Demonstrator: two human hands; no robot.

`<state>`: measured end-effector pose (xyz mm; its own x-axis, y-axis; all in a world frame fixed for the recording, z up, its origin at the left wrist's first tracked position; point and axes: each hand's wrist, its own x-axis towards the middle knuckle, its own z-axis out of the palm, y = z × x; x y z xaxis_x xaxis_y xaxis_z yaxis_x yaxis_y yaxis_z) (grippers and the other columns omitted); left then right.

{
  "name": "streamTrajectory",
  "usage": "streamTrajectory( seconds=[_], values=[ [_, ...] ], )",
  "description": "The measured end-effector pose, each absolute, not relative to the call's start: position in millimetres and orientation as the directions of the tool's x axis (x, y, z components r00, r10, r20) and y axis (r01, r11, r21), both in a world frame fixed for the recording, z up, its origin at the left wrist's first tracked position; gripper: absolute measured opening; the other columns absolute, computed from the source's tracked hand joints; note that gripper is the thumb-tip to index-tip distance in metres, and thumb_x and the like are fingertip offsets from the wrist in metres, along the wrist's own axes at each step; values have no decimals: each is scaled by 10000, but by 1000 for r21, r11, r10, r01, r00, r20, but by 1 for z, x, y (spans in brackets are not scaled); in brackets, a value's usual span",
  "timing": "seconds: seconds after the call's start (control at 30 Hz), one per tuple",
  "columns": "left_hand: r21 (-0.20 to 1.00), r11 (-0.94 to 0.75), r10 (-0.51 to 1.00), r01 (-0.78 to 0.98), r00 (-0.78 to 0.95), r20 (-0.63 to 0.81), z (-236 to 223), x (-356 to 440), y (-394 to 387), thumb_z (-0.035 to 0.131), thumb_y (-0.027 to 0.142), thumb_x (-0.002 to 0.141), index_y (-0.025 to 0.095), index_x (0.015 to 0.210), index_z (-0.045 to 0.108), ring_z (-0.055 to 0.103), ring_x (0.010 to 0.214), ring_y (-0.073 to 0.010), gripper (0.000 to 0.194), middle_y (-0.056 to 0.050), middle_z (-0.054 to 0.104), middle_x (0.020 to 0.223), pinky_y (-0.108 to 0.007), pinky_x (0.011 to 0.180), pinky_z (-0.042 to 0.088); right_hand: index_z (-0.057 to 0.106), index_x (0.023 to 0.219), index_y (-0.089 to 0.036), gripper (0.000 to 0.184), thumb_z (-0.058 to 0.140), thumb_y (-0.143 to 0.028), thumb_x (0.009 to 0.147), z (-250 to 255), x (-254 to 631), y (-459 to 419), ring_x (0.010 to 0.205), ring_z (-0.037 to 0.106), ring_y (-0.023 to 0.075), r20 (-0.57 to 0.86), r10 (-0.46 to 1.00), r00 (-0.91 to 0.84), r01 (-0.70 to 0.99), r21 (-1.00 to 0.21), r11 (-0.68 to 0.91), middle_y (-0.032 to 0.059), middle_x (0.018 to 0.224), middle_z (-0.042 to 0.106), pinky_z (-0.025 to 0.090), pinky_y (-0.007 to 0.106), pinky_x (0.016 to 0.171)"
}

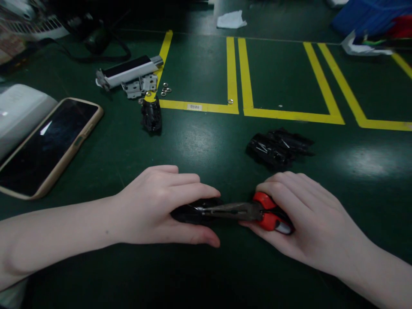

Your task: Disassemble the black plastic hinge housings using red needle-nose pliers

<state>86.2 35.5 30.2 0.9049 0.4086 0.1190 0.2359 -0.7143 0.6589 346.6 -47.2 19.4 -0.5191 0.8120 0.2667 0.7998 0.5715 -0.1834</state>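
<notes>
My right hand point(299, 214) is closed round the red handles of long-nose pliers point(236, 210). Their jaws point left and reach a small bright metal piece on a black plastic part point(186, 214). That part lies in the grasp of my left hand point(167, 201), between the thumb and the fingers, which hide much of it. Whether the jaws grip the metal piece I cannot make out. Beyond my right hand lie more black plastic parts point(277, 148) with thin silvery pins on them. Another black part point(151, 116) rests farther left.
A phone point(51, 146) in a tan case lies at the left beside a white object point(22, 111). Behind are a white-and-black metal-ended piece point(128, 73), grey metal brackets point(141, 86) and several small rings point(165, 89). Yellow tape point(199, 107) marks the green table. A blue item point(360, 17) stands back right.
</notes>
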Motion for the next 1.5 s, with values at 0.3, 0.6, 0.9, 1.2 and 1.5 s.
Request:
streamTrajectory(
  seconds=[0.3, 0.6, 0.9, 1.2, 1.5],
  values=[
    [714, -641, 408, 282, 913, 6, 34, 89, 40, 769, 467, 804, 216, 1081, 644, 551, 640, -80, 394, 70, 710, 876, -240, 612, 337, 537, 949, -163, 251, 521, -413, 925, 19, 347, -46, 675, 535, 168, 263, 817, -513, 798, -205, 566, 55, 813, 581, 417, 291, 566],
    [690, -667, 424, 279, 905, 44, 33, 89, 38, 743, 492, 819, 206, 1042, 676, 563, 632, -89, 369, 50, 721, 849, -254, 603, 339, 546, 941, -173, 243, 533, -413, 913, 18, 347, -47, 669, 541, 174, 268, 827, -495, 803, -221, 553, 58, 809, 595, 413, 304, 565],
    [752, -582, 432, 310, 901, -38, 37, 91, 41, 783, 450, 793, 229, 1056, 689, 561, 640, -76, 356, 89, 728, 879, -246, 622, 341, 546, 946, -159, 248, 533, -406, 924, 19, 347, -47, 672, 541, 164, 272, 819, -506, 795, -223, 565, 57, 812, 594, 422, 291, 560],
    [743, -604, 434, 289, 901, 2, 35, 91, 39, 748, 486, 821, 216, 1015, 708, 572, 622, -81, 335, 67, 747, 878, -263, 611, 323, 539, 963, -161, 260, 553, -417, 918, 20, 348, -45, 679, 552, 164, 274, 814, -513, 789, -223, 573, 60, 815, 599, 439, 293, 562],
    [730, -603, 437, 320, 899, -34, 37, 90, 39, 741, 504, 820, 235, 1014, 716, 560, 628, -70, 333, 83, 752, 912, -257, 627, 313, 522, 981, -163, 251, 564, -400, 909, 19, 348, -45, 714, 565, 177, 266, 811, -520, 783, -230, 578, 67, 836, 600, 452, 309, 582]
  ],
)
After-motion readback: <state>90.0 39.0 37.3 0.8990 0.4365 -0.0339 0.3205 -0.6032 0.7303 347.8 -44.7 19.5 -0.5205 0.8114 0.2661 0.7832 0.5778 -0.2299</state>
